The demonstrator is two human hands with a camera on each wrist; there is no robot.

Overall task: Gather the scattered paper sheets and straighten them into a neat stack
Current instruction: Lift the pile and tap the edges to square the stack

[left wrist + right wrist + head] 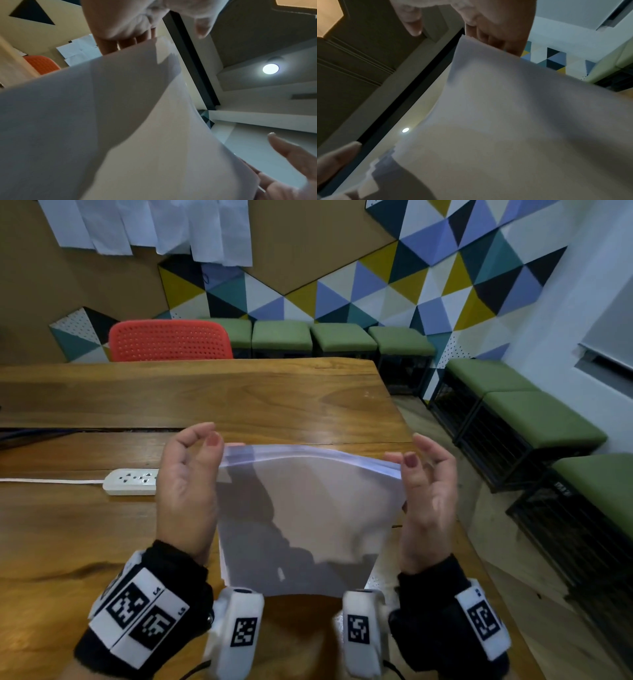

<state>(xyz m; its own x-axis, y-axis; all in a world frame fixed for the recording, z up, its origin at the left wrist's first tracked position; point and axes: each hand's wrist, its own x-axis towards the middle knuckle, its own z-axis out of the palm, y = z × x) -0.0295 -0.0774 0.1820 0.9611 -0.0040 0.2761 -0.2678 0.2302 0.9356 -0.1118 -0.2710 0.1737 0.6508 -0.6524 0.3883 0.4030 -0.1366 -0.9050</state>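
Note:
A stack of white paper sheets [301, 518] stands on edge above the wooden table [239, 398], bowed slightly toward me. Its top edges are fanned and uneven. My left hand [205, 436] cups the stack's left side and my right hand [416, 450] cups its right side. In the left wrist view the stack [120, 121] fills the frame, with the left fingers [109, 46] curled behind it and the thumb [202, 27] in front, off the paper. In the right wrist view the right fingers [496, 40] curl behind the stack [522, 121]. I cannot tell whether the bottom edge touches the table.
A white power strip [132, 481] with its cord lies on the table left of my left hand. A red chair [169, 340] stands behind the table. Green stools [342, 337] line the walls, and the table's right edge is close to my right hand.

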